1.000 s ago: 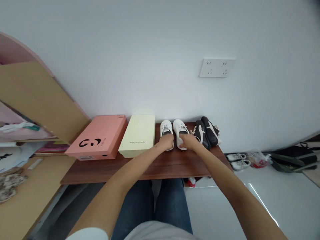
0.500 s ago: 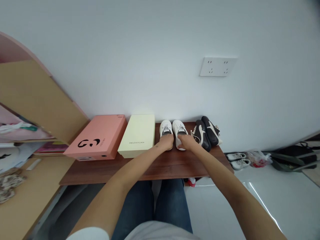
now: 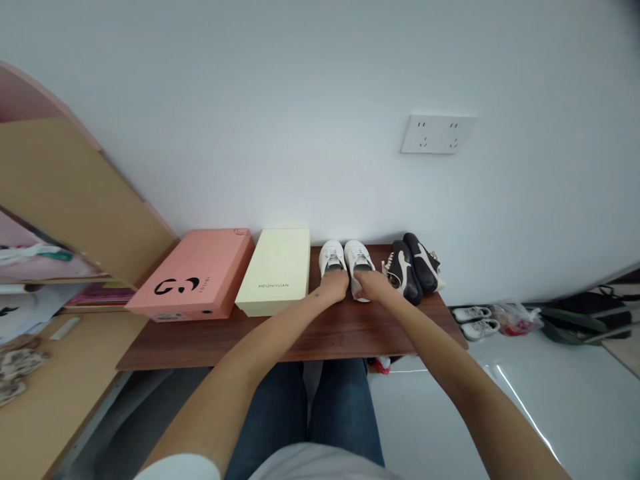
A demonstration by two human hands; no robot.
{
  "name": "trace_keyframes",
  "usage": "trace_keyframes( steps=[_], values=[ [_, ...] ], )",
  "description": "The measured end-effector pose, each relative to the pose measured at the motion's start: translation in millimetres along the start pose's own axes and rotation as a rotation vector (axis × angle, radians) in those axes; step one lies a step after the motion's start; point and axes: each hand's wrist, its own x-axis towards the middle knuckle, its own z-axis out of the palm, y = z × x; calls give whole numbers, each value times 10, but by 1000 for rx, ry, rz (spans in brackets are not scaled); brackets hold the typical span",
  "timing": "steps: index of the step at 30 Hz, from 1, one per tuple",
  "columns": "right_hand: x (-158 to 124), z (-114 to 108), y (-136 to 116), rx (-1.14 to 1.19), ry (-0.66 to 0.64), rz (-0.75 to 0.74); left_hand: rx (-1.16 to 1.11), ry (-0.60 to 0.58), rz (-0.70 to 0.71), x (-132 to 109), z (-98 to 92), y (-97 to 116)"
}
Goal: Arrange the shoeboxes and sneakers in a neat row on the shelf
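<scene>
Two white sneakers stand side by side on a dark brown wooden board, toes toward the wall. My left hand (image 3: 335,287) is closed on the heel end of the left white sneaker (image 3: 331,253) and hides most of its back. On the right white sneaker (image 3: 355,252), my right hand (image 3: 371,285) grips the heel from its right side, fingers partly hidden. Just right of that hand lies a pair of black sneakers (image 3: 401,267) with white stripes and laces. Left of my hands is a pale yellow shoe box (image 3: 280,260), lid closed.
A larger pink shoe box (image 3: 200,260) sits at the left of the brown board (image 3: 240,343). A light wood desk (image 3: 95,360) adjoins on the left. The wall behind carries a socket plate (image 3: 439,135). Grey-white shoes (image 3: 480,329), a plastic bag (image 3: 517,319) and a dark bag (image 3: 575,320) lie on the floor right.
Almost nothing differs. Both hands stay on the white sneakers, with only a very slight shift of the left hand and of the view.
</scene>
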Motion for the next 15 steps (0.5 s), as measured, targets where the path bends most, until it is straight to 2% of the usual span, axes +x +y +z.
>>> trace_keyframes(
  steps=[10, 15],
  values=[
    [2, 13, -54, -13, 23, 5, 43, 36, 7, -21, 17, 5],
    [-61, 30, -46, -45, 138, -49, 71, 70, -3, -117, -37, 39]
  ],
)
